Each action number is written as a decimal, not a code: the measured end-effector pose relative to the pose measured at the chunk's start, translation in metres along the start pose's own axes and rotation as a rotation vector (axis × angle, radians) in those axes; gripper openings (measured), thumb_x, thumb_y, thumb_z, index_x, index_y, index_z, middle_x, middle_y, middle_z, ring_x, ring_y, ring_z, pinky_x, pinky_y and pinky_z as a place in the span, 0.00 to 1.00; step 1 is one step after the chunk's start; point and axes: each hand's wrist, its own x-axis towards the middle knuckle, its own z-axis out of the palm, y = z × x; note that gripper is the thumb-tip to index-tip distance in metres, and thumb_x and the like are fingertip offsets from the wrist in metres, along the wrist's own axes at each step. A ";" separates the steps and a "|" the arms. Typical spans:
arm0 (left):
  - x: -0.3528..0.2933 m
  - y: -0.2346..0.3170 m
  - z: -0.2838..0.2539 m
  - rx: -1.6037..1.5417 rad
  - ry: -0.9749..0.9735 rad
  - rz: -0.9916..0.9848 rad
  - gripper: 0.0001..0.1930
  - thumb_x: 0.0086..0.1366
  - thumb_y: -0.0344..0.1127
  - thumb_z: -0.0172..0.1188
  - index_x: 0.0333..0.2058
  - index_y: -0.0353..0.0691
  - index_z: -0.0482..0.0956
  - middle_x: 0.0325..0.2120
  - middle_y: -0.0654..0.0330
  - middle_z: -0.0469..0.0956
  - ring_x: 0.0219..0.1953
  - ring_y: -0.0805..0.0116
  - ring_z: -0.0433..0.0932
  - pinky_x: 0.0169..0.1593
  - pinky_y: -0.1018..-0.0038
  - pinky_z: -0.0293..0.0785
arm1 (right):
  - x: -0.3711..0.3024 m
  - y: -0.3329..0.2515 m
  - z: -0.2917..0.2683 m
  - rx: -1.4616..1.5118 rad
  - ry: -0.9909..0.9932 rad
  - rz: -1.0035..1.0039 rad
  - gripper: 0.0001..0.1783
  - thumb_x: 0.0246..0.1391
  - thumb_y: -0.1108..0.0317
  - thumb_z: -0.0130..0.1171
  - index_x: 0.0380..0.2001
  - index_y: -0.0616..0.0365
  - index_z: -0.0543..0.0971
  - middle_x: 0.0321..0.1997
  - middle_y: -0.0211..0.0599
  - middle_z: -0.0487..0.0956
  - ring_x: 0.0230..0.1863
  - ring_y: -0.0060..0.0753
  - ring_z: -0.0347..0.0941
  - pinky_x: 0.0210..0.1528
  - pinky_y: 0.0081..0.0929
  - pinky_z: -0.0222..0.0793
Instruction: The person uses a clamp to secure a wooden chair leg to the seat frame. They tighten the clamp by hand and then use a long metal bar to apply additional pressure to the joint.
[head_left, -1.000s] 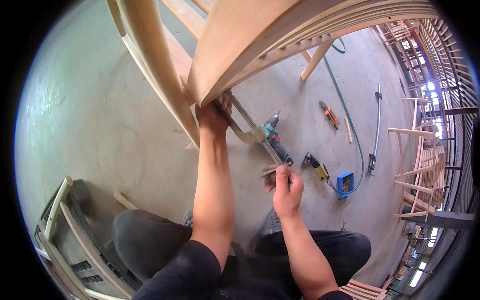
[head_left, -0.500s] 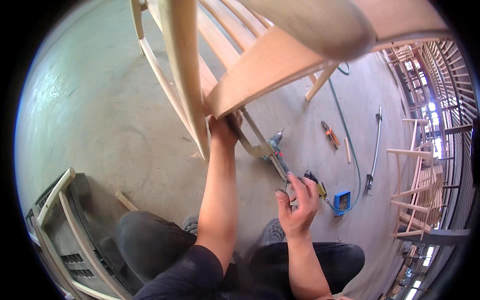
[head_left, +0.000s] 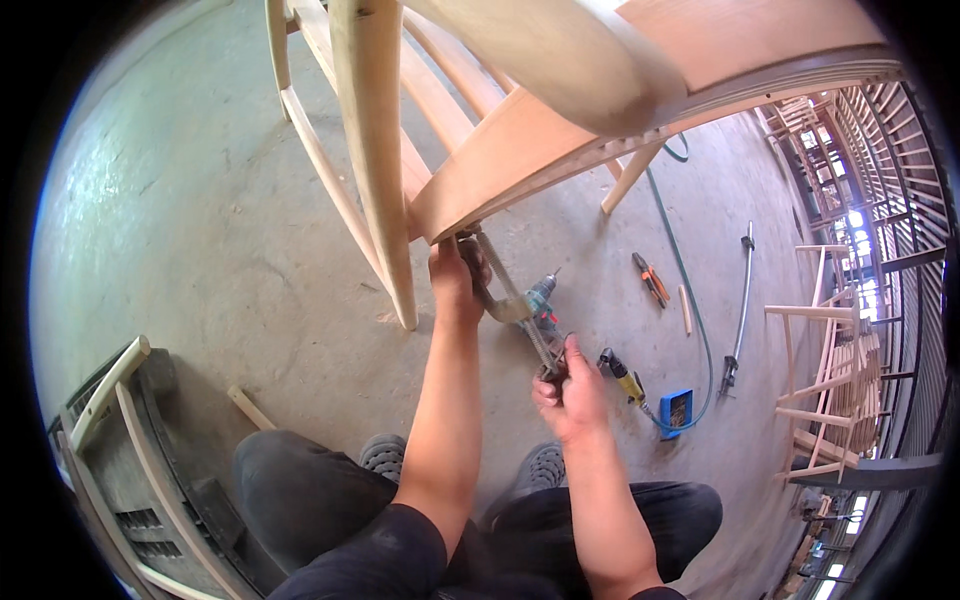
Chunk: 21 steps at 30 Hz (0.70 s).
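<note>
A pale wooden furniture frame (head_left: 520, 160), seemingly a slatted chair or bench, leans over me with its thick leg (head_left: 370, 170) on the left. Beneath the corner of its broad rail is a metal bar clamp (head_left: 508, 308). My left hand (head_left: 455, 285) is closed around the clamp's upper end, right under the rail; some of its fingers are hidden behind the metal. Lower down to the right, my right hand (head_left: 574, 400) wraps the clamp's other end, thumb up along it. Whether the clamp's jaws press on the wood cannot be made out.
Behind the clamp lies a teal drill (head_left: 541, 298). Further right are orange-handled pliers (head_left: 652, 280), a yellow-black air tool (head_left: 627, 380) on a green hose (head_left: 690, 265), a blue box (head_left: 676, 412) and a long bar clamp (head_left: 742, 310). Wooden frames (head_left: 825, 370) stand at the right.
My right hand has gone from a loose, part-open pinch to a wrapped grip on the clamp's lower end, shifting slightly left. My left hand stays at the upper end, a little lower.
</note>
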 end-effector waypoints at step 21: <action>0.006 -0.007 0.003 0.142 0.004 0.188 0.01 0.70 0.29 0.50 0.39 0.41 0.69 0.19 0.67 0.66 0.14 0.78 0.64 0.15 0.78 0.59 | -0.020 0.014 0.010 -1.342 0.176 -1.387 0.15 0.39 0.82 0.65 0.33 0.55 0.80 0.44 0.37 0.83 0.42 0.47 0.80 0.44 0.36 0.77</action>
